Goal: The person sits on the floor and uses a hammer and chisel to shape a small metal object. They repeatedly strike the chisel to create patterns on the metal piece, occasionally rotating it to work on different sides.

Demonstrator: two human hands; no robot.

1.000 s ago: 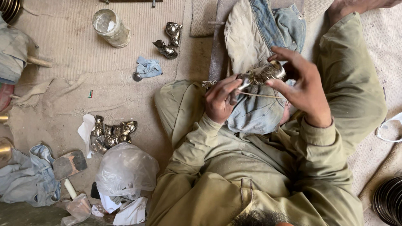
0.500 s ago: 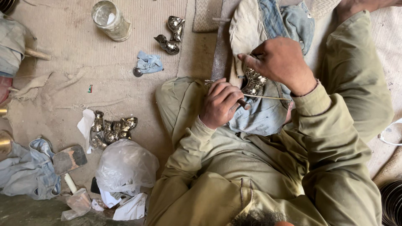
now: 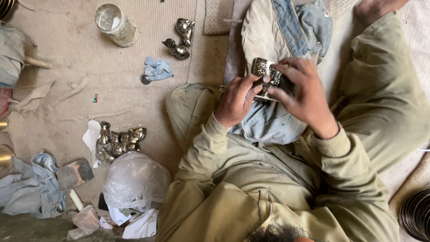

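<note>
Both hands grip an embossed metal cup over the lap.

Head view: the left hand [image 3: 236, 101] closes on the cup [image 3: 265, 76] from its left, thumb at the rim; the right hand [image 3: 301, 95] wraps it from the right, fingers across its side. Under the grip lies a denim cloth [image 3: 268, 125]. Well left of it sit metal pieces [image 3: 120, 142], a plastic bag [image 3: 134, 179], a jar [image 3: 114, 24] and a mallet [image 3: 74, 177].
</note>
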